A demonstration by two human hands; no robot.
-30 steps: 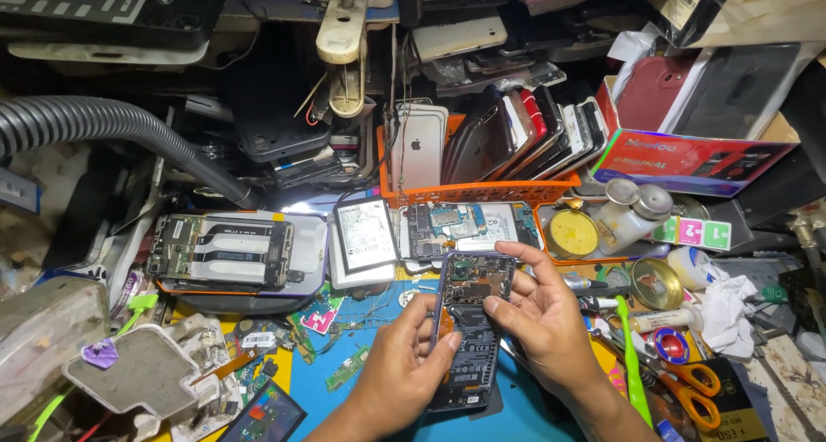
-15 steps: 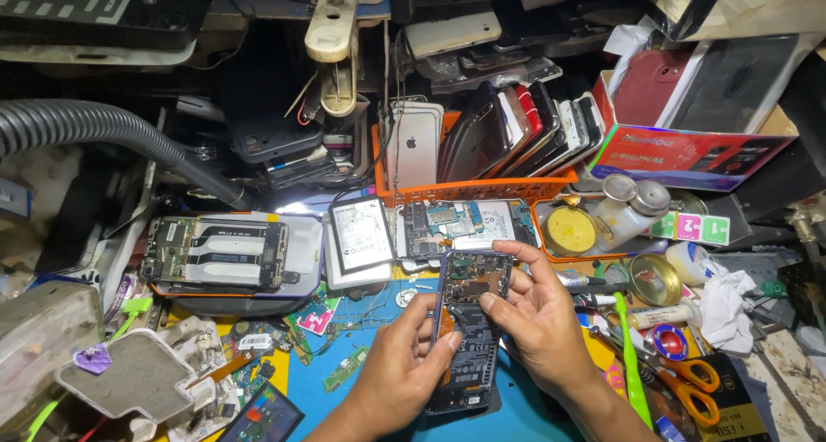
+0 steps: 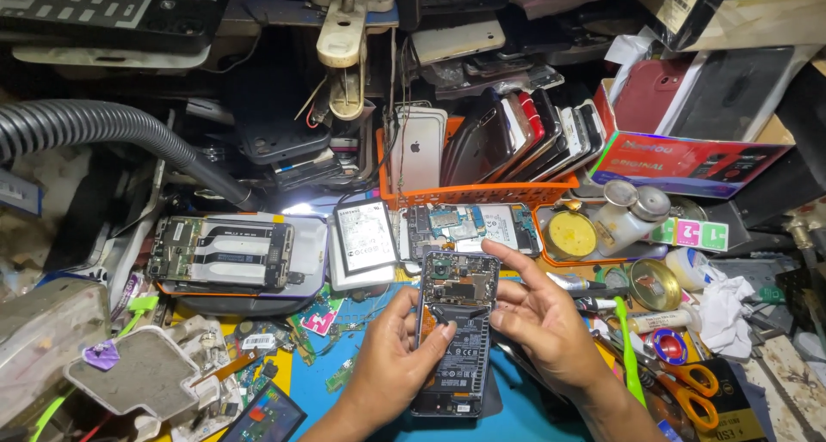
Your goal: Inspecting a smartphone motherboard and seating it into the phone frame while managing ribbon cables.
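Note:
An opened phone point(image 3: 456, 330) with its back cover off, battery and circuit board showing, is held upright over the blue work mat point(image 3: 525, 412). My left hand point(image 3: 391, 365) grips its left edge, thumb across the middle. My right hand point(image 3: 538, 317) rests against its right edge with the fingers spread and the index finger pointing up-left above the board. Just behind lie a loose white battery point(image 3: 366, 236) and another opened phone point(image 3: 469, 227).
An orange basket point(image 3: 482, 188) of upright phones stands behind. A disassembled phone point(image 3: 224, 253) lies at left on a holder, under a grey corrugated hose point(image 3: 112, 132). Orange-handled scissors point(image 3: 688, 390), a green tool point(image 3: 628, 347), tins and bottles crowd the right.
The view has shifted slightly. My right index finger has lifted and stretched up-left over the phone's top; both hands stay on the phone.

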